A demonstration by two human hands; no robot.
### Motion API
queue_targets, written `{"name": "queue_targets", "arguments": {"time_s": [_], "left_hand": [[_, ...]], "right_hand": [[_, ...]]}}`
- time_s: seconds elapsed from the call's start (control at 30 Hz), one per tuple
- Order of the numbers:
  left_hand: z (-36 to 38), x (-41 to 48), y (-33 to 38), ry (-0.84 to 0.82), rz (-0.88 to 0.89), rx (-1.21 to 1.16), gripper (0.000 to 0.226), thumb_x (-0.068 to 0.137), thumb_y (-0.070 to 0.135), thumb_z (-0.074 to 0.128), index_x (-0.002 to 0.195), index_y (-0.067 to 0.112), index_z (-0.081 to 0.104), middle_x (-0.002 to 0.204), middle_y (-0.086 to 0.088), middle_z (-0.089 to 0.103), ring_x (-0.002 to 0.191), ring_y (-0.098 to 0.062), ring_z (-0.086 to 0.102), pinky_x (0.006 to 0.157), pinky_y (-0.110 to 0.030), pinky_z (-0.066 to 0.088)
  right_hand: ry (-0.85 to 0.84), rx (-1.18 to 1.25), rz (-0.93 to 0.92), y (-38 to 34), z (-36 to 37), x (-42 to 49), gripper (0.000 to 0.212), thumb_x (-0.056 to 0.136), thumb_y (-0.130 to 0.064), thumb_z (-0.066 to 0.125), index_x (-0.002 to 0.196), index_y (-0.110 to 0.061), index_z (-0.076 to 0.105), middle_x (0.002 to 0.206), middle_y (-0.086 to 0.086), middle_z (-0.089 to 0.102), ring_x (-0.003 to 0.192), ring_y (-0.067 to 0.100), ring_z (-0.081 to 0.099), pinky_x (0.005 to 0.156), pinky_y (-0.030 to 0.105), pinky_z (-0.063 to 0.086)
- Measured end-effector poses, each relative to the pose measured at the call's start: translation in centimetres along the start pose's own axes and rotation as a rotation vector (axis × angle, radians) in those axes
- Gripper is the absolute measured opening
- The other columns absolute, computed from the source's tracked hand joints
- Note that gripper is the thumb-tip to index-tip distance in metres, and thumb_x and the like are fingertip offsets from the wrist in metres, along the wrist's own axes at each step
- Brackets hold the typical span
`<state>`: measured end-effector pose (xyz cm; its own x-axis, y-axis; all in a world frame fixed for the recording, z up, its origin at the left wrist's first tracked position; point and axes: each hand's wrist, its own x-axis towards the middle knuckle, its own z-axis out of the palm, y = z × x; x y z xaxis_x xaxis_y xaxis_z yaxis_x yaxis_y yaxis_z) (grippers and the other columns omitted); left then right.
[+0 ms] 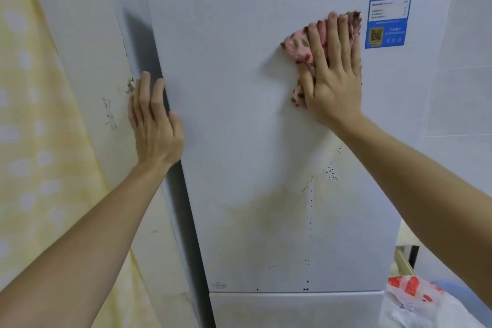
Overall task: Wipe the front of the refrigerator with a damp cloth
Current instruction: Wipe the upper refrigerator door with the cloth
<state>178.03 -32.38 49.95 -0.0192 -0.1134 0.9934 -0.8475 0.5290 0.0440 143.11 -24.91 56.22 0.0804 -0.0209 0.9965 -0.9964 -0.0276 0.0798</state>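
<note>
Pressing, not gripping: the right hand [332, 74] is flat, fingers straight and spread, palm pinning the pink cloth [295, 46] to the refrigerator door [239, 120]. Nothing pinched.

> Where on the door?

Upper right, just beside the blue energy label [388, 2]. The cloth is bunched and sticks out left of the fingers and past the fingertips.

> Left hand?

The left hand [155, 125] is flat too, fingers straight along the door's left edge, holding nothing. Looks like a brace (sensible, a door can swing under a push).

> What makes this pass good?

My read: load through the palm, overlap strokes, work downward. Stay off the label's edge, since a damp cloth could lift it.

> The dirty part?

Lower down, well apart from the cloth: a yellowish stain [277, 210] and a trail of dark specks [328, 172] running toward the bottom of the door. That probably needs slower, firmer passes. Refold to a clean face first, or it smears.

> Progress?

Early to mid, I'd guess. The stain looks untouched and the lower door [292, 309] isn't reached.
</note>
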Motion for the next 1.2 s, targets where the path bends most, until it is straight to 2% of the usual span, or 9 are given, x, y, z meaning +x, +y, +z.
{"name": "queue_targets", "arguments": {"time_s": [0.23,0.37,0.47,0.6,0.7,0.8,0.93,1.07,1.2], "left_hand": [[1.5,-0.1,3.9,-0.009,0.126,-0.011,0.063,0.101,0.013,0.051,0.16,0.008,0.028,0.171,-0.02,0.023,0.16,-0.035,0.015,0.132,-0.05,0.007],[2.6,-0.6,6.0,-0.035,0.117,-0.033,0.06,0.102,0.013,0.053,0.159,0.007,0.034,0.17,-0.021,0.024,0.16,-0.037,0.015,0.131,-0.054,0.01],[2.9,-1.0,6.1,-0.042,0.114,-0.035,0.056,0.104,0.013,0.05,0.158,0.007,0.036,0.169,-0.023,0.026,0.159,-0.04,0.018,0.129,-0.058,0.016],[3.1,-1.0,6.1,-0.046,0.113,-0.04,0.054,0.105,0.015,0.047,0.158,0.007,0.037,0.169,-0.022,0.027,0.159,-0.041,0.019,0.129,-0.058,0.016],[3.1,-1.1,6.2,-0.046,0.105,-0.05,0.054,0.106,0.016,0.045,0.159,0.007,0.036,0.169,-0.022,0.027,0.159,-0.04,0.019,0.129,-0.059,0.016],[3.2,-1.2,6.4,-0.041,0.091,-0.042,0.054,0.106,0.014,0.045,0.158,0.005,0.038,0.169,-0.022,0.026,0.159,-0.04,0.019,0.129,-0.059,0.015],[3.4,-1.3,7.2,-0.007,0.064,-0.041,0.054,0.104,0.011,0.047,0.157,0.004,0.039,0.17,-0.022,0.027,0.16,-0.039,0.018,0.131,-0.056,0.011],[3.5,-1.4,7.9,0.012,0.022,-0.057,0.054,0.102,0.008,0.046,0.156,0.002,0.039,0.169,-0.023,0.027,0.159,-0.04,0.017,0.132,-0.054,0.009],[3.1,-0.9,8.3,0.001,-0.002,-0.068,0.055,0.098,0.003,0.053,0.152,0.0,0.043,0.167,-0.024,0.031,0.158,-0.042,0.021,0.129,-0.06,0.013]], "right_hand": [[-0.13,0.042,-0.253,-0.5,0.1,-8.7,0.06,0.109,-0.033,0.044,0.167,-0.023,0.029,0.173,0.016,0.023,0.163,0.033,0.014,0.132,0.052,0.014],[-0.232,0.056,-0.402,0.9,-0.9,-11.6,0.063,0.107,-0.036,0.053,0.165,-0.023,0.034,0.172,0.015,0.026,0.161,0.033,0.021,0.13,0.056,0.022],[-0.286,0.097,-0.508,2.7,-1.8,-10.0,0.059,0.106,-0.031,0.049,0.163,-0.018,0.038,0.171,0.015,0.029,0.16,0.034,0.023,0.13,0.056,0.021],[-0.09,0.122,-0.201,6.0,-2.1,-3.1,0.057,0.104,-0.013,0.052,0.159,-0.003,0.041,0.166,0.027,0.033,0.155,0.046,0.029,0.127,0.062,0.022],[0.01,0.081,-0.001,7.6,-2.0,1.1,0.057,0.107,-0.015,0.048,0.162,-0.007,0.036,0.168,0.026,0.029,0.157,0.045,0.024,0.131,0.057,0.014],[0.016,0.061,0.049,6.4,-1.7,-0.3,0.061,0.104,-0.019,0.05,0.164,-0.011,0.035,0.169,0.027,0.026,0.158,0.046,0.022,0.13,0.059,0.015],[-0.092,0.079,-0.117,4.4,-1.9,-7.6,0.07,0.095,-0.02,0.061,0.161,-0.017,0.042,0.169,0.023,0.027,0.159,0.043,0.022,0.129,0.06,0.019],[-0.261,0.045,-0.337,5.7,-2.6,-15.0,0.066,0.101,-0.033,0.055,0.164,-0.025,0.036,0.173,0.017,0.023,0.161,0.037,0.019,0.131,0.056,0.015],[-0.394,0.045,-0.542,8.2,-3.4,-17.4,0.067,0.106,-0.038,0.053,0.167,-0.028,0.028,0.175,0.011,0.019,0.162,0.032,0.019,0.132,0.053,0.014]]}}
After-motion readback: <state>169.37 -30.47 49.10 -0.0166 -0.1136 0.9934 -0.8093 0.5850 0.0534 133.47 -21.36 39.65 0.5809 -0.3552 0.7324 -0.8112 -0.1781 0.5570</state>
